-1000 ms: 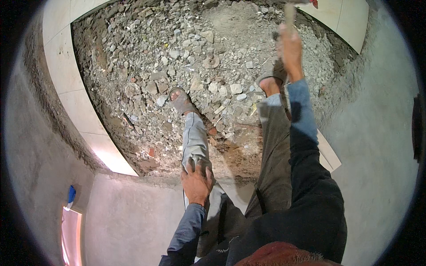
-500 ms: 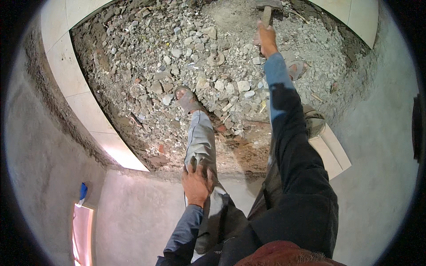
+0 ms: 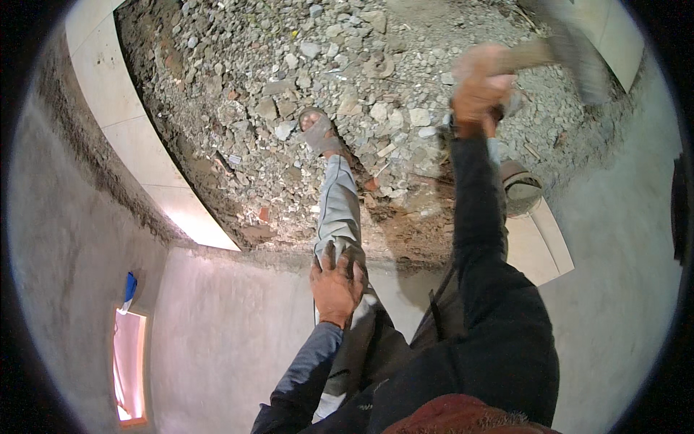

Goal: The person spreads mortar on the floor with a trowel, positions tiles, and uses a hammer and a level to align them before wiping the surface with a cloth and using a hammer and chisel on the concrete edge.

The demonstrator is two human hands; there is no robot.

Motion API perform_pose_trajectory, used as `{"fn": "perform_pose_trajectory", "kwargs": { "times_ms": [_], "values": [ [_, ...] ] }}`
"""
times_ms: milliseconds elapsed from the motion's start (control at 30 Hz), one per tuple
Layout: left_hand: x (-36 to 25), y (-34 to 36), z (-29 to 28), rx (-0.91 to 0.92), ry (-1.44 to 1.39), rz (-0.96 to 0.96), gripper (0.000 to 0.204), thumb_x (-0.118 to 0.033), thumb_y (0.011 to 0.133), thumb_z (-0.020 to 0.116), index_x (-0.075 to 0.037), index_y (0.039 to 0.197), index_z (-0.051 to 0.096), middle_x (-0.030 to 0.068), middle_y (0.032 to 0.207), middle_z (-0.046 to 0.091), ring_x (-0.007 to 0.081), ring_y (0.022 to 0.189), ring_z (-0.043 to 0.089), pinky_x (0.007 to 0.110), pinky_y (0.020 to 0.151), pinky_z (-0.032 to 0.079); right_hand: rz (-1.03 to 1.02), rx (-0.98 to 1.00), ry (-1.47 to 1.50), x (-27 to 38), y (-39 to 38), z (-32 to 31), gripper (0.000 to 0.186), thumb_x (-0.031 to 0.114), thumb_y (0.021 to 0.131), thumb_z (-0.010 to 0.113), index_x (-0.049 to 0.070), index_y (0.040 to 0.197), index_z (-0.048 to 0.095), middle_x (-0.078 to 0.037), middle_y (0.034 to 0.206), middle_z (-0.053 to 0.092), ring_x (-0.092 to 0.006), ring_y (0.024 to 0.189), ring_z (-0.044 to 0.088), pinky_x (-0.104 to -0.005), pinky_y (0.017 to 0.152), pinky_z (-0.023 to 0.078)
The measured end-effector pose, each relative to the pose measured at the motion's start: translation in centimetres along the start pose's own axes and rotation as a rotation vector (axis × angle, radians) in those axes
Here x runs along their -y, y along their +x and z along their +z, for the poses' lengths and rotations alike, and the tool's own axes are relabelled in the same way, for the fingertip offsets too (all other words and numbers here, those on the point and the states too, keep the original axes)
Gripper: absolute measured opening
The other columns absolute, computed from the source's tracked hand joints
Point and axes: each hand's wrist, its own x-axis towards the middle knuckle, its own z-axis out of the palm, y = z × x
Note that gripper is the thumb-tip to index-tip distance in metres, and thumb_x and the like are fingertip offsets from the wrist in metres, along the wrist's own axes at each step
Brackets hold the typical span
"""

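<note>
A short-handled hammer (image 3: 578,61) with a broad grey head is raised over the rubble at the upper right, smeared by motion. My right hand (image 3: 483,90) grips its wooden handle, the fingers wrapped round it. Lower down, my left hand (image 3: 338,289) lies on my left knee with its fingers spread over the grey trouser leg (image 3: 340,195); it holds nothing. Grey stones and broken rubble (image 3: 289,87) cover the ground below the hammer. My left foot in a sandal (image 3: 316,134) stands among the stones, while my right foot is mostly hidden behind my right arm.
Large pale floor tiles (image 3: 130,141) border the rubble at the left, and another tile (image 3: 618,36) lies at the upper right. By my right leg are a round, dusty container (image 3: 520,192) and stacked tiles (image 3: 538,242). Bare grey walls (image 3: 614,289) stand around.
My right hand has lifted the hammer off the ground and swung it to the right and nearer. My left hand stays on the knee. The whole view has shifted slightly.
</note>
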Motion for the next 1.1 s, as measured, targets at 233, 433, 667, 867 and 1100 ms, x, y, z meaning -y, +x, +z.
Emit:
{"fn": "perform_pose_trajectory", "kwargs": {
  "times_ms": [233, 433, 667, 867, 1100],
  "values": [
    [0.7, 0.4, -0.5, -0.09, -0.119, -0.022, 0.031, -0.025, 0.086, 0.062, -0.011, 0.113, 0.066, 0.0207, 0.134, 0.052, 0.0462, 0.119, 0.048, 0.051, 0.103, 0.038, 0.263, 0.724, -0.238, -10.1, -10.2, 10.8, 0.043, 0.04, 0.093, 0.058, -0.003, 0.1, 0.058, -0.03, 0.089, 0.065, -0.0501, 0.087, 0.062, -0.0515, 0.071, 0.049],
    [1.1, -1.1, 1.4, -0.101, -0.15, -0.07, 0.035, -0.031, 0.088, 0.057, -0.011, 0.115, 0.067, 0.0208, 0.135, 0.051, 0.0491, 0.118, 0.048, 0.055, 0.103, 0.037, 0.248, 0.843, -0.33, -6.2, -9.1, 5.1, 0.049, 0.043, 0.094, 0.056, -0.005, 0.105, 0.056, -0.028, 0.087, 0.065, -0.0469, 0.086, 0.064, -0.0514, 0.074, 0.049],
    [1.9, -2.3, 2.4, -0.077, -0.197, -0.105, 0.041, -0.037, 0.09, 0.054, -0.012, 0.12, 0.065, 0.0191, 0.141, 0.048, 0.0473, 0.12, 0.047, 0.054, 0.101, 0.038, 0.183, 1.687, -0.348, -12.3, -11.5, -9.3, 0.054, 0.041, 0.097, 0.054, -0.004, 0.126, 0.056, -0.025, 0.117, 0.064, -0.0384, 0.11, 0.06, -0.0436, 0.092, 0.047],
    [3.0, -3.2, 3.3, -0.079, -0.278, -0.184, 0.043, -0.039, 0.088, 0.058, -0.014, 0.122, 0.065, 0.0163, 0.141, 0.048, 0.0449, 0.119, 0.049, 0.052, 0.1, 0.039, 0.672, 1.667, -0.765, -3.1, -13.9, -10.1, 0.055, 0.045, 0.099, 0.047, 0.001, 0.133, 0.05, -0.02, 0.148, 0.039, -0.0383, 0.115, 0.056, -0.0444, 0.1, 0.046],
    [4.8, -1.4, -2.0, -0.144, -0.433, -0.038, 0.044, -0.037, 0.088, 0.06, -0.012, 0.124, 0.063, 0.0176, 0.138, 0.05, 0.0411, 0.118, 0.051, 0.051, 0.102, 0.039, -0.327, 1.316, -0.72, 10.8, -2.3, -8.3, 0.043, 0.032, 0.102, 0.045, 0.002, 0.133, 0.052, -0.02, 0.141, 0.048, -0.0368, 0.123, 0.05, -0.0457, 0.105, 0.04]
  ]
}}
